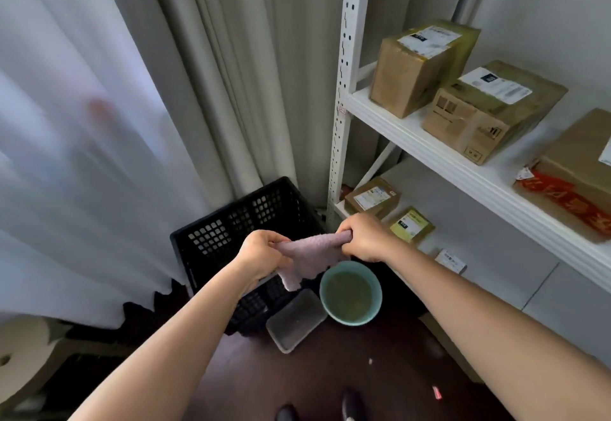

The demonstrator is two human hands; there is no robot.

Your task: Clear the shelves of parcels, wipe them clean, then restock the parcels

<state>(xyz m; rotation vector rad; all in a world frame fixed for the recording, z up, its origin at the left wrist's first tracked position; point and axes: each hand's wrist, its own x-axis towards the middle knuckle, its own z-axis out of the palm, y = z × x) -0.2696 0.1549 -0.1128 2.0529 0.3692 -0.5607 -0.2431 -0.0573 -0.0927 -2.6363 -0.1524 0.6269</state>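
Both hands are clenched on a pink cloth (pixel 310 255): the left hand (pixel 261 257) grips its left end, the right hand (pixel 365 237) its right end, the cloth stretched between them with a flap hanging. It is held above a green basin (pixel 351 293) of murky water, before a black crate (pixel 231 232). Parcels (pixel 486 109) are seen on the white shelves (pixel 463 169).

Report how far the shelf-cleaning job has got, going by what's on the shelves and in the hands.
Done: nothing visible; the parcels on the upper shelf and the parcels on the lower shelf are still in place. In hand: the left hand and right hand both grip the pink cloth, stretched between them above the green basin. Left: clearing parcels, perhaps into the black crate, wiping, restocking.
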